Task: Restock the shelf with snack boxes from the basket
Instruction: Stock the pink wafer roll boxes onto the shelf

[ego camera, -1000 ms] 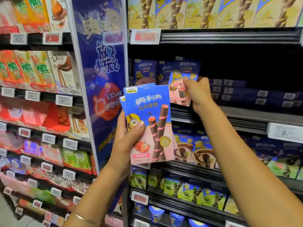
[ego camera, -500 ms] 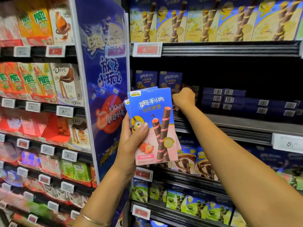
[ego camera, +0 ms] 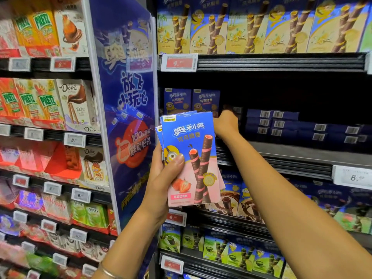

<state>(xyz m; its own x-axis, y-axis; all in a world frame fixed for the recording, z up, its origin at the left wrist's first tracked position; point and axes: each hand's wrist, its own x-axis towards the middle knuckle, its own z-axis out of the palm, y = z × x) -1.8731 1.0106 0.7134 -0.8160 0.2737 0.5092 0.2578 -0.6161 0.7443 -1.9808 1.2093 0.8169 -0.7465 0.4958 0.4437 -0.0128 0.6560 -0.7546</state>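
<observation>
Closest to the camera, the left hand (ego camera: 160, 188) is gripping a fanned stack of flat, glossy blue-and-pink cardboard snack boxes (ego camera: 193, 158). Its thumb (ego camera: 177, 163) is pressing across the front panel and its fingers are wrapping out of sight behind. The front box is standing upright, printed with ridged brown wafer rolls and a strawberry. A thin metal bangle (ego camera: 108, 271) is circling that wrist. Just beyond the stack's upper right corner, the right hand (ego camera: 226, 123) is reaching into the dark middle shelf (ego camera: 281, 164), whose ribbed metal front edge is running beneath the forearm. Its fingers are curling inward, away from the camera, and whether they are pinching anything cannot be told. To the left of that hand, two matching blue upright boxes (ego camera: 177, 101) are standing side by side on the shelf, their lower halves hidden by the stack. To its right, slim dark-blue boxes lying flat (ego camera: 281, 125) are showing their barcoded ends in low piles. A white rectangular price tag (ego camera: 352, 177) is hanging on the shelf edge farther right. On the left, a tall shiny blue promotional panel (ego camera: 128, 117) is dividing the bays. Above, a row of pale-yellow boxes (ego camera: 241, 27) is filling the top shelf.
</observation>
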